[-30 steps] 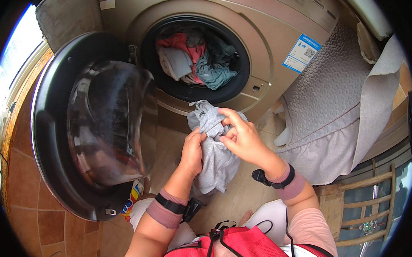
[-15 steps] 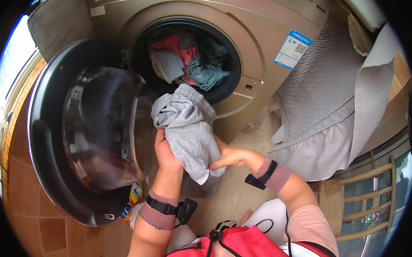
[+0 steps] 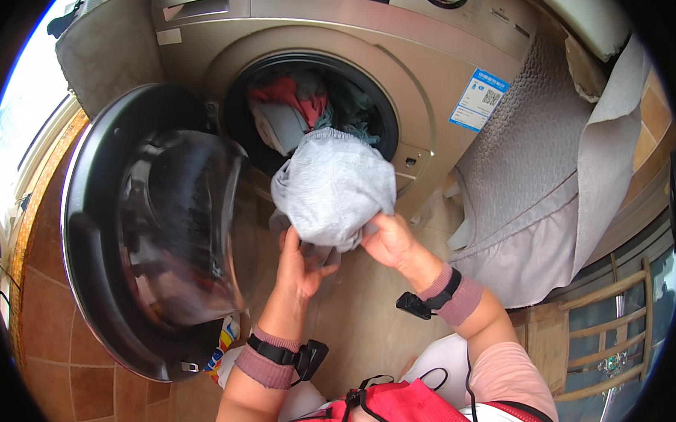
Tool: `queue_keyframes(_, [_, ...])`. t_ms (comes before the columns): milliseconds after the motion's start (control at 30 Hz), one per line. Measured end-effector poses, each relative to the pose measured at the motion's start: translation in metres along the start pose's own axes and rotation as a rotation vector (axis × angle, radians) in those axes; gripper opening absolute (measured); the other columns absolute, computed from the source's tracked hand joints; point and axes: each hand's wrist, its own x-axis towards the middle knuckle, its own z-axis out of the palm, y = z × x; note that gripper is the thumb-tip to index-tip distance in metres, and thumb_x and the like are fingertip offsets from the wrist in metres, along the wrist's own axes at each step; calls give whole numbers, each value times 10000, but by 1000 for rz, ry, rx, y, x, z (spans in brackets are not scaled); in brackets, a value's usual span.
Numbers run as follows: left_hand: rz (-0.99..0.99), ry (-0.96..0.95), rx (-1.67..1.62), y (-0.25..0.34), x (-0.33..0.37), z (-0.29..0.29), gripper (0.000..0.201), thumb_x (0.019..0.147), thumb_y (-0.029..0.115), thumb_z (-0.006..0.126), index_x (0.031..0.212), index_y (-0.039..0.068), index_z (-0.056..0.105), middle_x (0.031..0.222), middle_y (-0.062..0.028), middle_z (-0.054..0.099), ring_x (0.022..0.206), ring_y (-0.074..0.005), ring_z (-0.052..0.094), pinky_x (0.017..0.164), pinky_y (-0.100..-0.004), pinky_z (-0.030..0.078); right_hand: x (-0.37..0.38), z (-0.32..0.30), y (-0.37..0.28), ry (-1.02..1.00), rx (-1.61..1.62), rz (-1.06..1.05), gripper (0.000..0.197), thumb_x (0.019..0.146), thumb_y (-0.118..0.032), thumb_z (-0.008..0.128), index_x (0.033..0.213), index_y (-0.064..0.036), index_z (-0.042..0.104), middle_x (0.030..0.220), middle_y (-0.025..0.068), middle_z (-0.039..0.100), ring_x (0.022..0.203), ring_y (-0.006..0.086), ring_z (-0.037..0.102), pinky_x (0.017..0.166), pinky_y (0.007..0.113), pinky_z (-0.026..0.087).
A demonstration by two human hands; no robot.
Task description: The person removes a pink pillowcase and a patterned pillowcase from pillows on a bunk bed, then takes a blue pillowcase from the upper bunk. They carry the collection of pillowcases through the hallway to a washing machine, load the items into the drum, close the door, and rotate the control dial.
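Observation:
In front of the open drum, a light grey jersey garment [image 3: 335,185] is bunched into a rounded bundle, a gathered band along its upper edge. My left hand [image 3: 299,269] grips its lower left side, thumb pointing right, some fingers hidden by the cloth. At the lower right edge, my right hand [image 3: 392,242] pinches the fabric. Behind the bundle, the washing machine drum [image 3: 379,107] holds a red cloth [image 3: 299,99], a whitish cloth [image 3: 280,127] and a teal cloth [image 3: 357,120], the last partly covered by the garment.
The round machine door [image 3: 90,244] stands swung out on the left. A grey quilted cover [image 3: 528,165] hangs at the machine's right side. Beyond it are a wooden chair-like frame [image 3: 607,324] and, at top right, a white ledge [image 3: 586,11]. Below the door lies a colourful packet [image 3: 226,336].
The garment has turned over and spread into a rounder bundle, now overlapping the drum's lower rim. My right hand has moved up and right; my left hand sits slightly lower on the cloth.

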Motion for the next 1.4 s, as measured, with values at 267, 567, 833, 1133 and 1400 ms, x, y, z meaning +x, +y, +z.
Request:
queue_keyframes(267, [369,-531,-193,4,31,-28,405,971,225,452,1325,30,427,1315,-138,509,1135,-270,552,963,-413,475,-13,32,16,39,-642,167,640,764,-74,701,1339,-56,421,1220,101,553,1153,210,524,921,368,476])
queue_keyframes(567, [531,-163,174,15,20,-11,415,964,261,435,1277,-5,490,1253,-99,544,1126,-194,530,980,-317,390,37,11,42,115,52,290,466,754,26,566,1211,34,476,1134,142,586,1033,269,593,925,432,481])
queue_keyframes(833, [597,33,277,8,44,-30,405,914,389,502,1236,153,569,1229,-32,543,1124,-160,459,935,-332,308,225,20,-53,168,-1395,-652,313,865,-72,565,1165,15,535,1064,112,607,942,191,606,752,330,518])
queue_keyframes(1133, [626,102,292,14,42,-28,255,872,201,544,1110,131,603,1065,2,586,978,-112,505,840,-281,348,194,16,20,457,-1473,-792,705,687,-97,684,1331,-95,398,1243,269,432,1167,431,445,998,441,377])
queue_keyframes(1400, [709,71,203,-3,32,-4,216,861,1,510,1066,25,573,1007,-34,563,934,-114,510,849,-241,409,178,31,58,-417,-1964,-441,571,859,-117,551,1400,-225,404,1422,184,367,1264,412,393,1018,508,355])
